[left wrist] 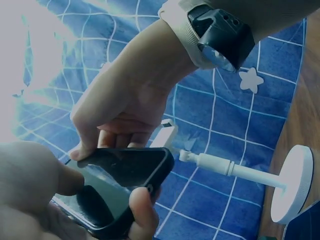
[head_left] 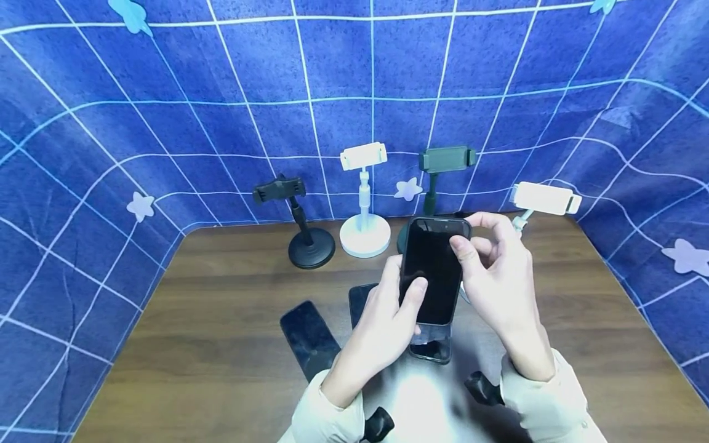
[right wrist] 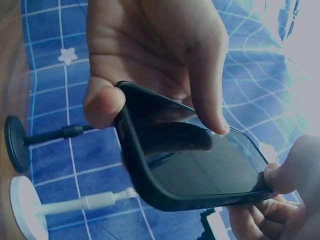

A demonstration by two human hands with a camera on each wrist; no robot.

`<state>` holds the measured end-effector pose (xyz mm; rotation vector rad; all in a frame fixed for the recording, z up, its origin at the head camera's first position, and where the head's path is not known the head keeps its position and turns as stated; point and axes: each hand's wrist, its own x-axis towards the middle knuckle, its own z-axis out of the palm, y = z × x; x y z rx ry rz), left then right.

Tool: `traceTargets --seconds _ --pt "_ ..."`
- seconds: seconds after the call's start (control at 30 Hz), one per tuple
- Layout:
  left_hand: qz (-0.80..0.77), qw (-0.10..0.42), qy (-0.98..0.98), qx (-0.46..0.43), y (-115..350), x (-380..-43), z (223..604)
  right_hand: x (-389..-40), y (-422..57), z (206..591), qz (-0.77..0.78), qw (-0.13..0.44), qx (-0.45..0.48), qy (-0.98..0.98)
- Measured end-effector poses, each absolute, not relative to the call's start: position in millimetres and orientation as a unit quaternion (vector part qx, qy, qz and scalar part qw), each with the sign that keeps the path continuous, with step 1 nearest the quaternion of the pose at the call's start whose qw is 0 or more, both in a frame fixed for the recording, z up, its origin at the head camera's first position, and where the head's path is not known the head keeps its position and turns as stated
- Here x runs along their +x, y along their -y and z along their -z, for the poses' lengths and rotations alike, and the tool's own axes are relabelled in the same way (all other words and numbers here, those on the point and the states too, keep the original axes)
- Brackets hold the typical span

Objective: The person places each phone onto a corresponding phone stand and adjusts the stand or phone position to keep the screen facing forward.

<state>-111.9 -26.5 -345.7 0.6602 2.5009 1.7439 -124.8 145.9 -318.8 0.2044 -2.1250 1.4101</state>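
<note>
Phone (head_left: 434, 261) seems stiff and slick, safest by its edges, where my left hand (head_left: 382, 323) grips and right hand (head_left: 498, 280) pinches.

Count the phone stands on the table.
4: black stand at left, white stand next, green stand partly behind the held smartphone, second white stand rightmost, partly behind the right hand.

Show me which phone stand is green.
The third stand from the left in the head view, base partly hidden behind the held phone; the others are one black stand, two white stands.
</note>
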Motion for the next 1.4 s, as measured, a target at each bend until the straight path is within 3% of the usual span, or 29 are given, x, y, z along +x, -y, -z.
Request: traceTargets --seconds 0.47,0.7,1.03,1.4 --pt "-0.591 -0.009 -0.783 0.194 29.0 -102.5 333.0 -119.9 -125.4 319.5 -0.510 0.351 0.136 0.774" --pt "-0.650 -0.058 -0.732 0.195 33.3 -102.0 332.3 -111.2 -111.8 324.8 -0.577 0.269 0.186 0.749" --pt "-0.676 -0.126 -0.691 0.224 41.5 -103.9 324.7 -103.6 -97.0 331.8 -0.604 0.206 0.205 0.742" --pt "-0.655 -0.089 -0.725 0.195 40.0 -95.5 321.6 -98.7 -85.1 336.6 -0.643 0.220 0.231 0.697"
